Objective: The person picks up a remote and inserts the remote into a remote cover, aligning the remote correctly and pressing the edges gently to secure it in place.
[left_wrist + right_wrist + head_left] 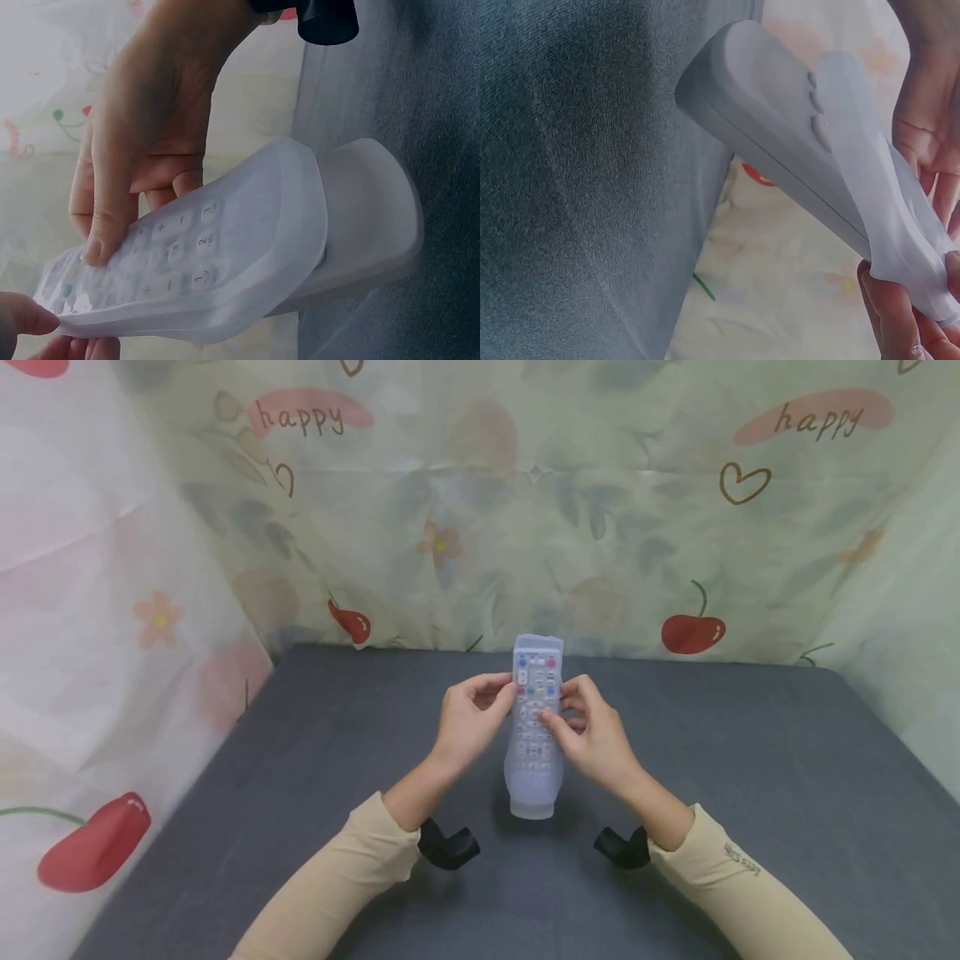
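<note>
Left grip and right grip pinch opposite sides of the translucent cover around the remote, whose near end is bare. Below it lies the tabletop; beyond it, patterned cloth; on its near side, black wrist mounts.

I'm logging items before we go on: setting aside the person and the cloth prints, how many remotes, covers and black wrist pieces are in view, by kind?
Remote control: 1
Translucent cover: 1
Black wrist pieces: 2
Total: 4
</note>
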`<state>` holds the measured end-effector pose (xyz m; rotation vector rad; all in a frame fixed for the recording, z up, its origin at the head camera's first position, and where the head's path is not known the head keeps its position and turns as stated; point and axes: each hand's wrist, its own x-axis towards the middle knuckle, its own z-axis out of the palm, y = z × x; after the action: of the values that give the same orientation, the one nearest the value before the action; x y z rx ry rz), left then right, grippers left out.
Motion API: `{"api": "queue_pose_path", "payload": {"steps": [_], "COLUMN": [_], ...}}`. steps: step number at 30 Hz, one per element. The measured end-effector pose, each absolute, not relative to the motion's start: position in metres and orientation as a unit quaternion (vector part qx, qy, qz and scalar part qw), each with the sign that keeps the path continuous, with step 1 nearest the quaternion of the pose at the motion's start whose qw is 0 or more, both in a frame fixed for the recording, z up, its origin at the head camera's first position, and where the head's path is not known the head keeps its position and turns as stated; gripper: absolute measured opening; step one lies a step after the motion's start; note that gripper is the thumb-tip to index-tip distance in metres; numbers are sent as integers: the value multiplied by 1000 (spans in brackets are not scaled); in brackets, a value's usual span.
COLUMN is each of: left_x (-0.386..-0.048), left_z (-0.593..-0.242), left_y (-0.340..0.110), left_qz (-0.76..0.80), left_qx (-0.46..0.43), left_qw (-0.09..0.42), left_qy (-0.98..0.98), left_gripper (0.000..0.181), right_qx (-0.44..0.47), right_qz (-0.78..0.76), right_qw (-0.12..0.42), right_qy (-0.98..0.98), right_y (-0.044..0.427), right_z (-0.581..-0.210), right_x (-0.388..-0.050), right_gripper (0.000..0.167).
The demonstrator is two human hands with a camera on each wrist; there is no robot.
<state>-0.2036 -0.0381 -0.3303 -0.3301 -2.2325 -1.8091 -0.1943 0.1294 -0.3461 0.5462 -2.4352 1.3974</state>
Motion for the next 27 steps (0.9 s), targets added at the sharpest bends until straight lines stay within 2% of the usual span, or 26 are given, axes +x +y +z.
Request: {"api": "queue_pose_path", "payload": {"steps": [13,27], "left_x": [-203,-201], "left_z": [-336,-337], "left_y": [-35,-34], "left_qz": [-560,-523], "left_qx": [-145,-148], "left_qw": [185,220], "left_qy": [-794,-810], "left_gripper": [15,11], "right_qx": [180,180], "right_qz": [494,513], "right_qw": [125,103], "right_qy": [-842,-833], "right_y": [131,130], "right_z": [-348,-345], "right_x": [-193,-192], "right_gripper": [28,29]}}
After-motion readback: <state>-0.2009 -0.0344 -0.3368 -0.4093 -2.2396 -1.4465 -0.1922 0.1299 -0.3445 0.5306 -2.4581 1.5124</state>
